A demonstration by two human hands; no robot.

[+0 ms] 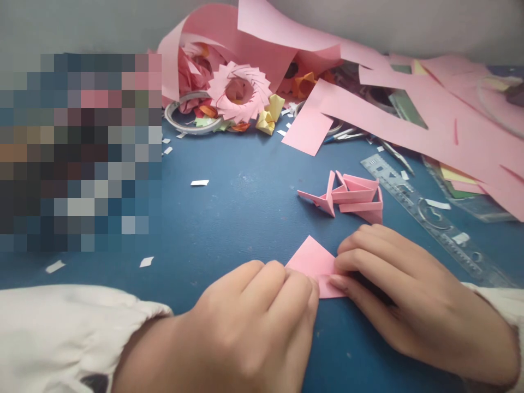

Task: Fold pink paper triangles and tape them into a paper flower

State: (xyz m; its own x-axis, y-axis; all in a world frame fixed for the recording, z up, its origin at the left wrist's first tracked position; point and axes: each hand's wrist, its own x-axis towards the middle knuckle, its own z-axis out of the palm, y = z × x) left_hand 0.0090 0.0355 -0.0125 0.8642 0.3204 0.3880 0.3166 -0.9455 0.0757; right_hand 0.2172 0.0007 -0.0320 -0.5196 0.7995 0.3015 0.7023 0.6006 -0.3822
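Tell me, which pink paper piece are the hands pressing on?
The small pink piece nearest the person, under the left hand and right hand. The folded units behind it and the large sheets lie untouched.

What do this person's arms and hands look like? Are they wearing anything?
Both hands are bare: the left hand and the right hand show no gloves or rings. The left sleeve is white and puffy, gathered at the wrist, with a small dark patch at its bottom edge. The right sleeve is white too.
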